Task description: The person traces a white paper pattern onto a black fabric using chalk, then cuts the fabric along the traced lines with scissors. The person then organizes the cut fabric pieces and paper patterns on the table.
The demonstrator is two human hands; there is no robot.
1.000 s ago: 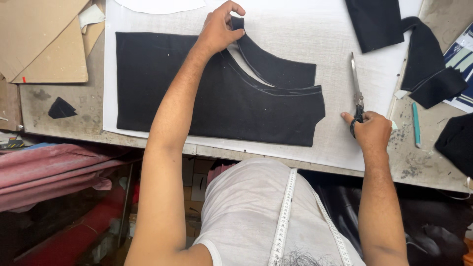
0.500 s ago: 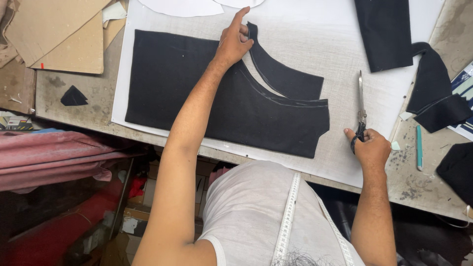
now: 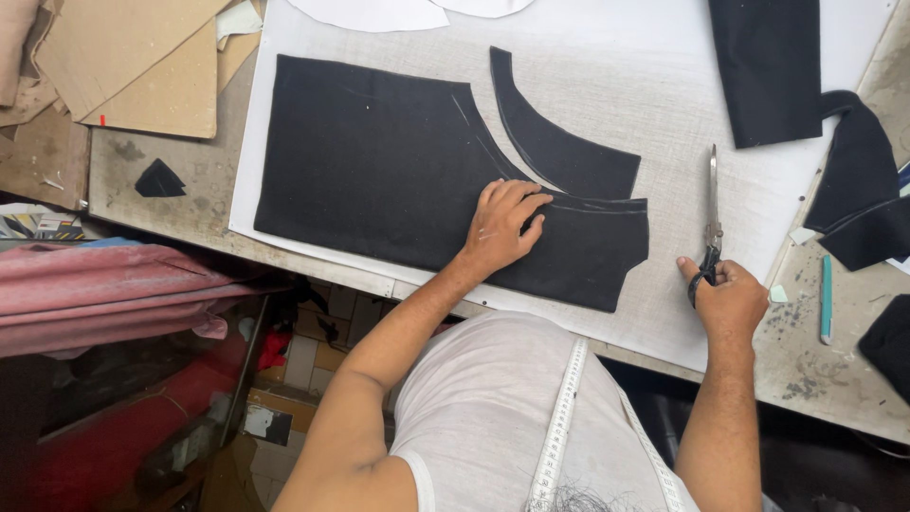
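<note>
On white paper [image 3: 664, 313], curved black cloth [image 3: 379, 171]

The large flat cut fabric panel [image 3: 379, 171] is plain black with faint pale chalk lines; the curved fabric strip [image 3: 559, 142] beside it is black too. The woven table cover [image 3: 664, 85] is off-white, the stacked cardboard sheets [image 3: 142, 66] tan, the bundled cloth [image 3: 104, 294] pink.

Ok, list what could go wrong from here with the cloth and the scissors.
1. The scissors lie on the table with blades pointing away, gripped only at the handles by the right hand; lifting them carelessly might snag the white sheet.
2. The left hand presses the large black cloth near its curved edge; a slip could shift it against the chalk line.
3. The cut curved strip lies loose and could get swept aside.
</note>
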